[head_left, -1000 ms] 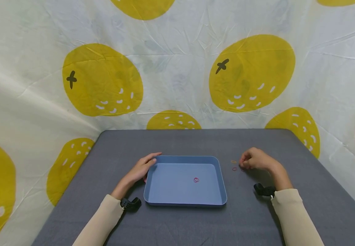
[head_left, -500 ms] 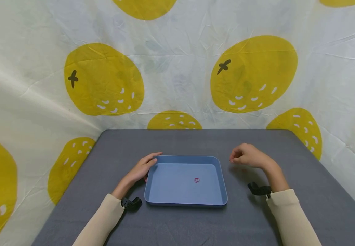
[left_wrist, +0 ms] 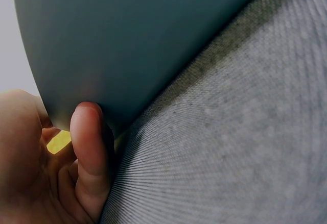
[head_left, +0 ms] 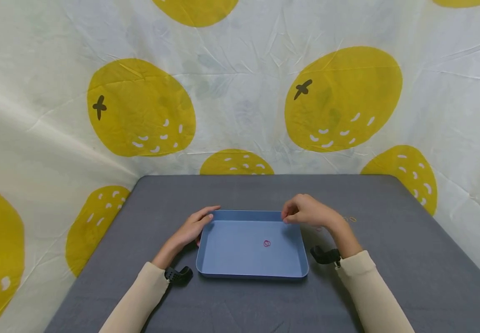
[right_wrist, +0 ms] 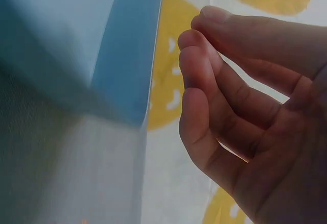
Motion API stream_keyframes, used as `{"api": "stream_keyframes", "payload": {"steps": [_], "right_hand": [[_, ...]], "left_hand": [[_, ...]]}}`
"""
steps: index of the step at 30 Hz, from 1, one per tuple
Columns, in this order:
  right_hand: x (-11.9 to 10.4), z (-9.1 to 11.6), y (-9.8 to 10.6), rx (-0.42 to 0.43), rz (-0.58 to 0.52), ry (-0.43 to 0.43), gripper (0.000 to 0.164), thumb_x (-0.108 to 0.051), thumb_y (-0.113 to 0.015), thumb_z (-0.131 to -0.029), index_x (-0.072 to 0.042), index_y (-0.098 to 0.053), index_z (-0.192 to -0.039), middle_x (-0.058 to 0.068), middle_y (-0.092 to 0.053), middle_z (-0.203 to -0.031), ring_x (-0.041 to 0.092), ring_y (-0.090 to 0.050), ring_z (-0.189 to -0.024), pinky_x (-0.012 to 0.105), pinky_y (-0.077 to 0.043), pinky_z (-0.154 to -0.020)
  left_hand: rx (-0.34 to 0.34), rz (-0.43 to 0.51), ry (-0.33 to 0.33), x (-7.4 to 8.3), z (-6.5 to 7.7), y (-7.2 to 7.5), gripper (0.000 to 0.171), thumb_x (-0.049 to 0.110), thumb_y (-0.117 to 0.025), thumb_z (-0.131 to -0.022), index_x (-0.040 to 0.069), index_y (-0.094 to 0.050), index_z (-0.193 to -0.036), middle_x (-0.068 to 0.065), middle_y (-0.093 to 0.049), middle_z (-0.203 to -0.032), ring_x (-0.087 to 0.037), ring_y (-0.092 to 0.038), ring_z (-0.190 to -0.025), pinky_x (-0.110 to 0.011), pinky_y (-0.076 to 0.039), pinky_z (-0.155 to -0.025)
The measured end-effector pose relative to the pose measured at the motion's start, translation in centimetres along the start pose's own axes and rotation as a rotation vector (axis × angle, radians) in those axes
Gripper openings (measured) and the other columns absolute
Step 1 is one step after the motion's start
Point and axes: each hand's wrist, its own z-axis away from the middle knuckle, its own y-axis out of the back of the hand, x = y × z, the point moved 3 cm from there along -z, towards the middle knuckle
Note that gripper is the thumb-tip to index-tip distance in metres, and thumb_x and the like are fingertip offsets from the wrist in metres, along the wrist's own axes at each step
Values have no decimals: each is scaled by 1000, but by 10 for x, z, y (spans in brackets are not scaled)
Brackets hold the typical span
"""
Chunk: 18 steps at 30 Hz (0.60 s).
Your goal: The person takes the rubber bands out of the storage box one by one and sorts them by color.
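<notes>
A blue rectangular tray (head_left: 248,273) lies on the grey table, with red rubber bands (head_left: 267,243) on its floor. My left hand (head_left: 191,228) grips the tray's far left corner; in the left wrist view a finger (left_wrist: 88,137) lies against the outer wall. Over the tray's far right corner is my right hand (head_left: 308,212), thumb and forefinger pinched together. Its fingertips almost wholly hide what seems to be a small rubber band. In the right wrist view, the right hand (right_wrist: 230,101) appears beside the tray wall (right_wrist: 127,50), the other fingers bent.
Right of the tray, a yellow rubber band (head_left: 353,219) and a reddish one (head_left: 318,229) lie on the table (head_left: 240,305), partly near the right forearm. A white cloth (head_left: 240,106) with yellow fruit prints hangs behind the table.
My right hand has lifted from the rubber bands on the table and moved left to the tray's far right corner. The left hand and the tray have stayed in place.
</notes>
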Motion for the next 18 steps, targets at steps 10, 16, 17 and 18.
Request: {"api": "stream_keyframes", "payload": {"steps": [10, 16, 17, 18], "right_hand": [[-20, -32, -33, -85, 2, 54, 5, -8, -76, -92, -4, -79, -93, -4, -75, -86, 5, -65, -77, 25, -56, -73], [-18, -40, -52, -139, 26, 50, 6, -3, -76, -89, -9, -78, -87, -4, -74, -83, 4, -62, -73, 23, -53, -68], [-17, -41, -54, -145, 25, 41, 8, -2, -75, -89, -9, -78, -86, -4, -73, -82, 5, -61, -72, 23, -53, -67], [-17, -42, -56, -148, 27, 33, 8, -1, -75, -88, -8, -78, -85, -4, -73, -80, 5, -60, -71, 23, -52, -66]], "left_hand": [[1, -14, -12, 1, 1, 0, 43, 35, -42, -113, 31, -47, -155, -19, -60, -143, -19, -54, -44, -39, -53, -43], [-6, -11, -17, 2, 2, -1, 43, 34, -42, -113, 30, -46, -156, -19, -59, -145, -19, -54, -44, -39, -53, -43], [-5, -10, -18, 2, 2, -1, 44, 34, -42, -113, 30, -46, -156, -19, -58, -145, -19, -54, -44, -39, -53, -43], [-3, -8, -20, 2, 2, 0, 44, 34, -42, -113, 29, -46, -156, -19, -58, -145, -19, -54, -44, -39, -53, -43]]}}
